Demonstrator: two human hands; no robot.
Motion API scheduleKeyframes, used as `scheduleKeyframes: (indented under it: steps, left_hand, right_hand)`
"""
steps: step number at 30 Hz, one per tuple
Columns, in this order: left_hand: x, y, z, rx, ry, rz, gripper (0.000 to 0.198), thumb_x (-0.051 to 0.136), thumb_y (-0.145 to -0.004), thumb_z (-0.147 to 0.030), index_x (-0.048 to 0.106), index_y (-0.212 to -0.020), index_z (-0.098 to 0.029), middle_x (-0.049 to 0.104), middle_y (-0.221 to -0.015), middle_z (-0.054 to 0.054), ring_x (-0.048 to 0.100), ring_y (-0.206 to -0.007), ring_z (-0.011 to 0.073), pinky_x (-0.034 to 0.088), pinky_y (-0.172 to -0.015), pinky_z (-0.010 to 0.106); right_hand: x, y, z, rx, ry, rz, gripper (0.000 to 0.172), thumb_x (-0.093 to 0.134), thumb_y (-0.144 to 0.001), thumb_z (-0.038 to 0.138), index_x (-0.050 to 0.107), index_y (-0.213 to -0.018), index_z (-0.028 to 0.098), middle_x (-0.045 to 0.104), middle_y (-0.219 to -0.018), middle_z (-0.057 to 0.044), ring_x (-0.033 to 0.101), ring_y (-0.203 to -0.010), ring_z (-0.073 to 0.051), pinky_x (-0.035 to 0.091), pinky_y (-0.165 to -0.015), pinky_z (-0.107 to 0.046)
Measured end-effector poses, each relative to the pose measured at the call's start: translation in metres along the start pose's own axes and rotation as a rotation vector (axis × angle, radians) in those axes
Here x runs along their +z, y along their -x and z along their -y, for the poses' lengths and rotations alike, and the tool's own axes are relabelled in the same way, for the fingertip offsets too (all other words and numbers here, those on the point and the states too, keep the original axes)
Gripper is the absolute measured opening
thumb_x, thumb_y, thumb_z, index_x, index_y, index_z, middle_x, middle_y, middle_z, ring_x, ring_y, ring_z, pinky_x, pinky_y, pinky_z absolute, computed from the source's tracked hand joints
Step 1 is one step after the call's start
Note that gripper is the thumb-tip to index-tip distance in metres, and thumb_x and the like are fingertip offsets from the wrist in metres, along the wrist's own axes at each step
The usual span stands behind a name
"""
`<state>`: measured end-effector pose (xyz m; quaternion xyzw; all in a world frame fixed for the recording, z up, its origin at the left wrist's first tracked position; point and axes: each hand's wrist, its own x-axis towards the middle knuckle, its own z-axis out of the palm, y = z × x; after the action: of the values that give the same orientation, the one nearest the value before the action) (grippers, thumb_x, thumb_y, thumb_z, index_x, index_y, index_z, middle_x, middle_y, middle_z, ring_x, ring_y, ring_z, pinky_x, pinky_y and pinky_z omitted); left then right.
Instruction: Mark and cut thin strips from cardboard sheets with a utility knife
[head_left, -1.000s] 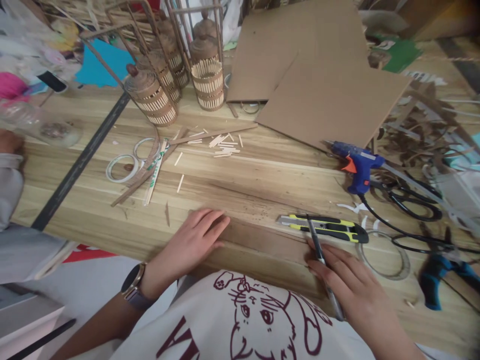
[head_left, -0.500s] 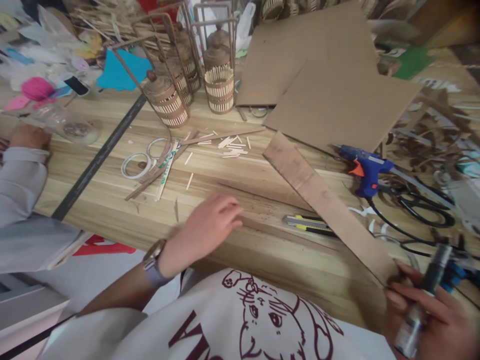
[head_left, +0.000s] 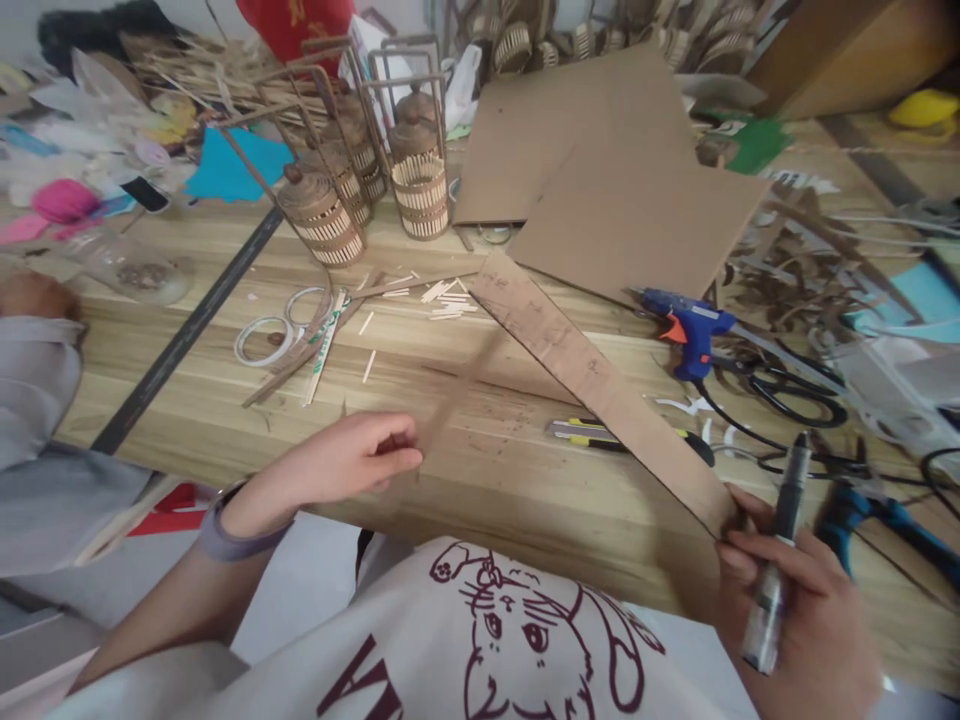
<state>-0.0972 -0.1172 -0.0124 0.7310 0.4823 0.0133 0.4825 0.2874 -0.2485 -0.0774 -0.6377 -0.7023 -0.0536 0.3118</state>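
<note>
- Our left hand (head_left: 352,462) was flat on the table (head_left: 525,500); its fingers now pinch a thin, blurred sliver (head_left: 457,390).
- We've lifted the cardboard strip (head_left: 585,370); it slants over the utility knife (head_left: 577,430), free of the table.
- Our right hand (head_left: 802,610) clamps the strip's near end, plus the marker (head_left: 776,560).

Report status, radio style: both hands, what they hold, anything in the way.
Left hand pinches thin strip, blurred. Right hand grips cardboard strip by near end, plus marker. Utility knife lies under the cardboard strip, on the table.

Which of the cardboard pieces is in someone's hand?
The long narrow strip, gripped at its near end by the right hand; the two wide sheets lie flat farther back on the table.
</note>
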Motion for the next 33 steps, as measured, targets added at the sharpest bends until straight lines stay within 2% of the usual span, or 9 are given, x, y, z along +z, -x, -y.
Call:
scheduleKeyframes:
  steps: [4, 6, 8, 9, 13, 16, 23, 29, 33]
  left_hand:
    - [0.04, -0.008, 0.001, -0.113, 0.629, -0.137, 0.047, 0.06, -0.084, -0.067, 0.048, -0.085, -0.021, 0.061, -0.073, -0.002, 0.066, -0.062, 0.0157, 0.051, -0.058, 0.028]
    - [0.061, -0.012, -0.003, -0.196, 0.726, -0.007, 0.053, 0.053, -0.087, -0.072, 0.049, -0.089, -0.02, 0.065, -0.079, 0.002, 0.068, -0.062, 0.0166, 0.051, -0.056, 0.028]
    - [0.072, -0.013, -0.006, -0.21, 0.553, 0.104, 0.048, 0.048, -0.094, -0.066, 0.055, -0.09, -0.019, 0.066, -0.075, 0.002, 0.066, -0.058, 0.0159, 0.05, -0.053, 0.027]
    - [0.074, -0.013, -0.006, -0.167, 0.393, 0.069, 0.042, 0.049, -0.097, -0.058, 0.058, -0.089, -0.018, 0.067, -0.074, 0.002, 0.066, -0.06, 0.0164, 0.051, -0.056, 0.028]
    - [0.062, -0.025, 0.003, 0.194, -0.364, -0.426, 0.011, 0.059, -0.096, -0.019, 0.068, -0.099, -0.016, 0.071, -0.111, 0.011, 0.064, -0.106, 0.027, 0.052, -0.096, 0.046]
    - [0.049, -0.044, 0.011, 0.364, -0.674, -0.521, 0.031, 0.062, -0.093, -0.011, 0.064, -0.124, -0.012, 0.062, -0.134, 0.015, 0.054, -0.121, 0.0312, 0.048, -0.104, 0.05]
    - [0.048, -0.067, -0.008, 0.418, -0.799, -0.418, 0.014, 0.057, -0.098, -0.014, 0.069, -0.092, -0.014, 0.067, -0.094, 0.007, 0.056, -0.097, 0.0259, 0.053, -0.088, 0.041]
    - [0.09, -0.061, -0.011, 0.53, -0.879, -0.461, 0.012, 0.055, -0.1, -0.015, 0.067, -0.101, -0.012, 0.068, -0.1, 0.01, 0.061, -0.094, 0.0241, 0.057, -0.084, 0.038]
    - [0.098, -0.037, 0.002, 0.776, -0.85, -0.564, 0.016, 0.052, -0.102, -0.017, 0.065, -0.108, -0.01, 0.069, -0.114, 0.014, 0.063, -0.106, 0.0231, 0.058, -0.089, 0.036]
  right_hand:
    - [0.009, -0.009, 0.006, -0.067, -0.003, -0.071, 0.016, 0.063, -0.088, 0.013, 0.059, -0.079, 0.026, 0.074, -0.097, -0.01, 0.072, -0.074, -0.023, 0.051, -0.05, -0.033]
    - [0.013, -0.012, 0.008, -0.074, -0.007, -0.058, 0.014, 0.062, -0.091, 0.016, 0.059, -0.08, 0.025, 0.073, -0.099, -0.011, 0.072, -0.078, -0.024, 0.051, -0.053, -0.033]
    - [0.016, -0.014, 0.01, -0.066, -0.024, -0.048, 0.01, 0.06, -0.093, 0.02, 0.059, -0.084, 0.025, 0.073, -0.102, -0.012, 0.072, -0.086, -0.026, 0.054, -0.061, -0.035]
    - [0.016, -0.014, 0.011, -0.064, -0.029, -0.043, 0.008, 0.059, -0.094, 0.022, 0.058, -0.086, 0.025, 0.072, -0.104, -0.013, 0.072, -0.09, -0.027, 0.055, -0.065, -0.037]
    - [0.015, -0.015, 0.015, -0.109, -0.002, -0.002, 0.004, 0.056, -0.096, 0.021, 0.057, -0.095, 0.025, 0.071, -0.105, -0.011, 0.071, -0.094, -0.025, 0.056, -0.074, -0.036]
    - [0.014, -0.017, 0.019, -0.127, -0.003, 0.021, 0.005, 0.053, -0.098, 0.021, 0.055, -0.1, 0.026, 0.07, -0.106, -0.009, 0.071, -0.1, -0.024, 0.056, -0.077, -0.034]
    - [0.017, -0.014, 0.018, -0.109, -0.018, 0.048, 0.007, 0.048, -0.1, 0.026, 0.055, -0.101, 0.024, 0.069, -0.106, -0.01, 0.071, -0.103, -0.024, 0.056, -0.076, -0.035]
    - [0.019, -0.011, 0.014, -0.134, -0.074, 0.096, 0.012, 0.05, -0.098, 0.018, 0.056, -0.105, 0.025, 0.07, -0.118, -0.011, 0.07, -0.108, -0.024, 0.056, -0.082, -0.036]
    - [0.018, -0.01, 0.005, -0.185, -0.13, 0.148, 0.013, 0.052, -0.096, 0.017, 0.058, -0.106, 0.024, 0.068, -0.123, -0.013, 0.069, -0.109, -0.024, 0.056, -0.086, -0.037]
